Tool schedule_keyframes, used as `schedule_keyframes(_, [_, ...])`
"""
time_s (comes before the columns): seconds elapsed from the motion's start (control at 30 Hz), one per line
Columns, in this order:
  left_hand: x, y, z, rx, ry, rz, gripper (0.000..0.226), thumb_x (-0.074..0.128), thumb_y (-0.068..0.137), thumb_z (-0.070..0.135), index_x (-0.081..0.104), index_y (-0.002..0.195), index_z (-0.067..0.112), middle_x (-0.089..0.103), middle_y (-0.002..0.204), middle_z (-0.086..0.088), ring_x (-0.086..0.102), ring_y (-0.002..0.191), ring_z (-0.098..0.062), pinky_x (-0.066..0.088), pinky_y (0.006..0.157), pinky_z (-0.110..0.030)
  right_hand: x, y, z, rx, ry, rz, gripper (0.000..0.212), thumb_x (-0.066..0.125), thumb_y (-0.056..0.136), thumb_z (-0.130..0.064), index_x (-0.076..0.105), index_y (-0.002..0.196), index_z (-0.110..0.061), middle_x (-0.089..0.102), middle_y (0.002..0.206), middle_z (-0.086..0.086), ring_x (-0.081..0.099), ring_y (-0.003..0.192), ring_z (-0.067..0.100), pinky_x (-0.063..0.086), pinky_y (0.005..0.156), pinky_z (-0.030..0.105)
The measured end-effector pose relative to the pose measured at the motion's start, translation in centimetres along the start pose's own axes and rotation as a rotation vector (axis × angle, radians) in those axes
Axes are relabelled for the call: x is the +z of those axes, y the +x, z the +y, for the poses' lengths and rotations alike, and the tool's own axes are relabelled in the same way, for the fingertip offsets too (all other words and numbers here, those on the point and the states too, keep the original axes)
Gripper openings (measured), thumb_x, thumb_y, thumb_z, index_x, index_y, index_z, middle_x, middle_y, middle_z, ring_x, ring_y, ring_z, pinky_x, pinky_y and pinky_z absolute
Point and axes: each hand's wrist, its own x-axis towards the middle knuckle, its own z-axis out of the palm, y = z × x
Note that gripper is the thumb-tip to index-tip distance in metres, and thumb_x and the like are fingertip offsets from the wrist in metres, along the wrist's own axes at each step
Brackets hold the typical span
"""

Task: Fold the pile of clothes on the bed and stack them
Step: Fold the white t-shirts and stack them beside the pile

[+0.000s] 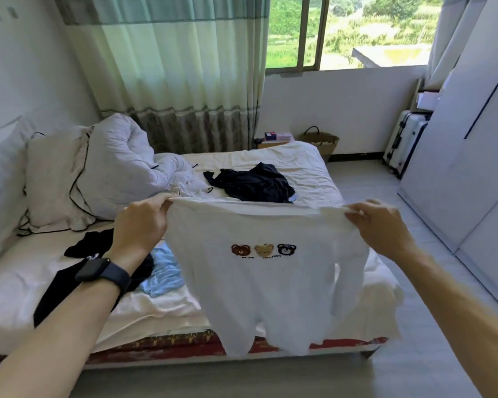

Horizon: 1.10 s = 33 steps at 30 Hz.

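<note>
Both hands, the left hand (pixel 143 222) and the right hand (pixel 378 228), pinch the top edge of a white cotton shirt with three bear faces (pixel 259 285), which hangs between them over the white-sheeted bed's (pixel 285 165) near edge.

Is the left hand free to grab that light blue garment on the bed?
Probably not yet: the left hand grips the white bear shirt. The light blue garment lies close beneath its wrist, so after letting go, likely yes.

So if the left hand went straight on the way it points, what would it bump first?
The left hand would probably meet the crumpled white quilt first, though depth is unclear.
</note>
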Motion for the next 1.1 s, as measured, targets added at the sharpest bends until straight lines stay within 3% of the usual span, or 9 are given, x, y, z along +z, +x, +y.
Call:
schedule_keyframes(0.1, [1.6, -0.5, -0.4, -0.108, 0.068, -0.102, 0.021, 0.051, 0.099, 0.02, 0.066, 0.114, 0.021, 0.072, 0.104, -0.016, 0.066, 0.096, -0.043, 0.05, 0.077, -0.047, 1.3, -1.2, 0.2, 0.1, -0.018, -0.204, 0.013, 0.073, 0.093, -0.02, 0.077, 0.087, -0.01, 0.066, 0.08, -0.001, 0.064, 0.082, 0.031, 0.036, 0.067, 0.026])
schedule_keyframes(0.27, [2.1, 0.4, -1.3, -0.306, -0.265, 0.012, 0.016, 0.052, 0.101, 0.021, 0.065, 0.1, 0.014, 0.071, 0.097, -0.016, 0.063, 0.094, -0.039, 0.037, 0.072, -0.035, 1.3, -0.8, 0.0, 0.101, 0.018, 0.043, 0.024, 0.077, 0.088, -0.035, 0.066, 0.074, -0.019, 0.058, 0.07, -0.016, 0.058, 0.068, 0.018, 0.036, 0.065, 0.029])
schedule_keyframes(0.37, [2.1, -0.4, -1.7, -0.15, -0.155, -0.035, 0.02, 0.047, 0.104, 0.028, 0.061, 0.101, 0.013, 0.067, 0.096, -0.018, 0.062, 0.093, -0.042, 0.044, 0.072, -0.044, 1.5, -1.0, 0.5, 0.251, 0.027, -0.088, 0.017, 0.069, 0.095, -0.035, 0.069, 0.085, -0.021, 0.067, 0.081, -0.012, 0.068, 0.062, 0.013, 0.04, 0.066, 0.028])
schedule_keyframes(0.53, [1.2, -1.4, -1.0, 0.011, -0.093, 0.097, 0.026, 0.039, 0.106, 0.04, 0.056, 0.108, 0.021, 0.069, 0.092, -0.011, 0.065, 0.081, -0.042, 0.05, 0.061, -0.046, 2.5, -2.2, -0.5, 0.532, 0.286, 0.021, 0.02, 0.055, 0.102, -0.041, 0.055, 0.091, -0.025, 0.068, 0.09, -0.006, 0.068, 0.044, 0.012, 0.059, 0.054, 0.034])
schedule_keyframes(0.67, [1.5, -3.9, -2.1, 0.023, 0.076, 0.015, 0.038, 0.039, 0.104, 0.048, 0.061, 0.106, 0.017, 0.071, 0.085, -0.013, 0.067, 0.075, -0.045, 0.051, 0.057, -0.046, 3.0, -4.7, -0.6, 0.672, 0.362, -0.044, 0.041, 0.056, 0.098, -0.055, 0.059, 0.085, -0.016, 0.07, 0.076, 0.001, 0.071, 0.049, 0.018, 0.063, 0.07, 0.048])
schedule_keyframes(0.8, [1.4, -8.8, -3.0, 0.032, 0.028, 0.112, 0.037, 0.041, 0.102, 0.051, 0.056, 0.092, 0.018, 0.064, 0.068, -0.007, 0.064, 0.059, -0.038, 0.034, 0.048, -0.031, 3.2, -9.3, 0.5, 0.672, 0.291, 0.003, 0.049, 0.058, 0.089, -0.072, 0.056, 0.077, -0.024, 0.069, 0.059, -0.008, 0.069, 0.053, 0.004, 0.058, 0.069, 0.038])
schedule_keyframes(0.9, [1.7, -12.6, -3.9, 0.009, 0.136, 0.105, 0.036, 0.042, 0.104, 0.049, 0.056, 0.092, 0.018, 0.061, 0.065, -0.008, 0.062, 0.055, -0.037, 0.039, 0.043, -0.036, 3.8, -12.8, 1.2, 0.537, 0.305, 0.1, 0.037, 0.062, 0.094, -0.059, 0.051, 0.077, -0.028, 0.067, 0.073, -0.004, 0.07, 0.065, 0.007, 0.049, 0.061, 0.025])
schedule_keyframes(1.0, [2.3, -14.9, -4.2, -0.043, 0.205, 0.088, 0.037, 0.04, 0.105, 0.049, 0.06, 0.095, 0.02, 0.059, 0.064, -0.009, 0.059, 0.052, -0.037, 0.039, 0.04, -0.037, 4.7, -14.5, 1.7, 0.336, 0.256, 0.213, 0.028, 0.064, 0.1, -0.037, 0.053, 0.081, -0.02, 0.057, 0.082, -0.001, 0.052, 0.076, 0.014, 0.039, 0.069, 0.032])
schedule_keyframes(1.1, [3.5, -14.6, -4.4, -0.043, 0.246, 0.033, 0.043, 0.037, 0.104, 0.052, 0.06, 0.093, 0.018, 0.058, 0.062, -0.008, 0.058, 0.05, -0.036, 0.034, 0.04, -0.033, 6.1, -13.7, 2.0, 0.34, 0.214, 0.213, 0.025, 0.066, 0.099, -0.024, 0.059, 0.086, -0.004, 0.056, 0.09, 0.013, 0.049, 0.084, 0.022, 0.038, 0.077, 0.035])
